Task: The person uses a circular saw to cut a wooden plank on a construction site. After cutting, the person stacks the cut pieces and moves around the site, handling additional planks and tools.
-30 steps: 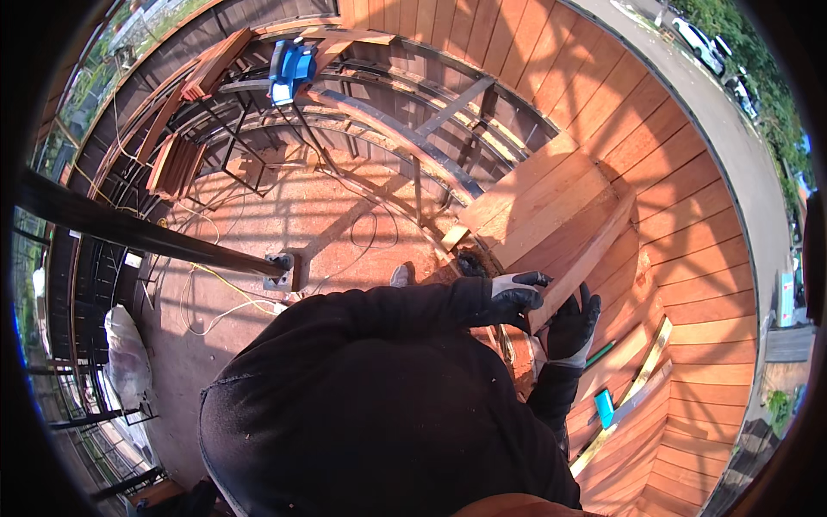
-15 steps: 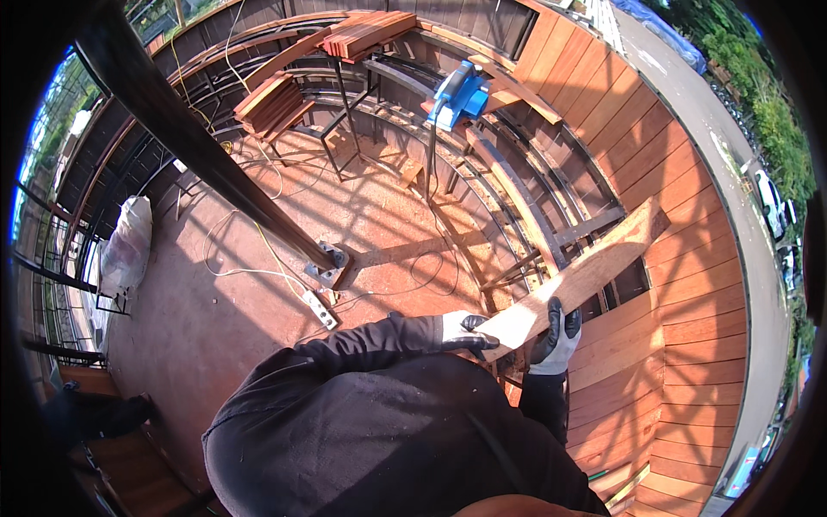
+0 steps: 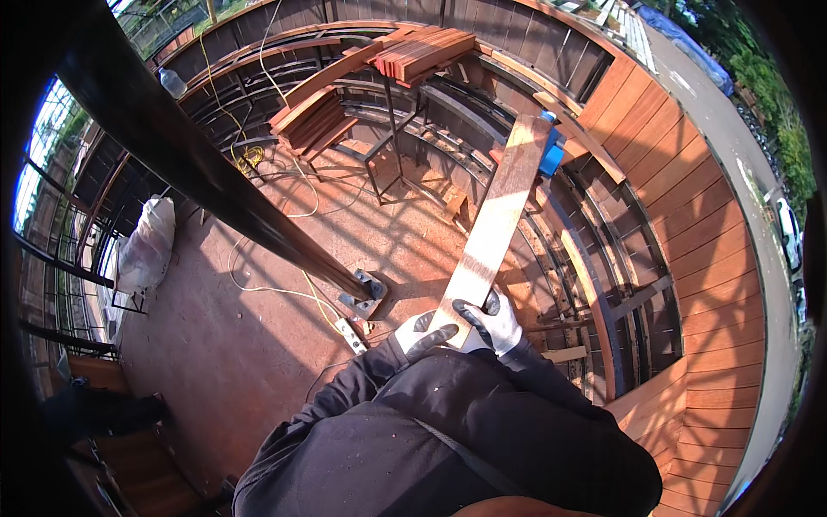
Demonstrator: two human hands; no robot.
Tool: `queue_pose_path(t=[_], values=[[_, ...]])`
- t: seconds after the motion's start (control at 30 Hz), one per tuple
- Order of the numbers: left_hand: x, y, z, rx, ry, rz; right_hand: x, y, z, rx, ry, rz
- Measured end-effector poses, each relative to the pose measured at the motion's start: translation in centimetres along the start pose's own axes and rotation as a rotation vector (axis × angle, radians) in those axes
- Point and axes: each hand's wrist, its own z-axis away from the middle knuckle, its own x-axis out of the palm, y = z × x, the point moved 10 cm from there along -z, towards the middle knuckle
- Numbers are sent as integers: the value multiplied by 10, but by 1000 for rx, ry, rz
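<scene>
A long wooden plank (image 3: 498, 226) slants up and away from my body, its broad pale face toward me and its far end darker. My left hand (image 3: 422, 334), in a white and black work glove, grips the near end from the left. On the right edge, a little farther along, my right hand (image 3: 493, 322) is closed round the plank in a matching glove. Behind the plank's far end is a blue power tool (image 3: 551, 158), mostly hidden by the wood.
Reddish boards lie stacked on a metal stand (image 3: 422, 53), with another board stack (image 3: 312, 122) lower beside it. A thick black post (image 3: 250, 211) rises from the floor at left. Near its base lies a white power strip (image 3: 351, 336) with cords. Curved bare framing (image 3: 594, 250) runs along the right.
The plank has swung from pointing right to pointing up and away, now covering much of the blue tool. Both hands have turned with it and still hold its near part.
</scene>
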Motion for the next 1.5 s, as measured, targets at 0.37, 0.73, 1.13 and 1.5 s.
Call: queue_pose_path(t=[0.37,0.73,1.13,1.5], values=[[-114,92,-105,74,119,-95,5,20,-193,118,-51,-66],[-185,253,-322,243,-31,-229,-86,-84,-353,-209,201,559],[-157,360,-496,326,-1,-251,-125,-101,-426,-82,372,853],[-408,535,-669,268,130,-857,-157,-21,-491,358,781,1137]])
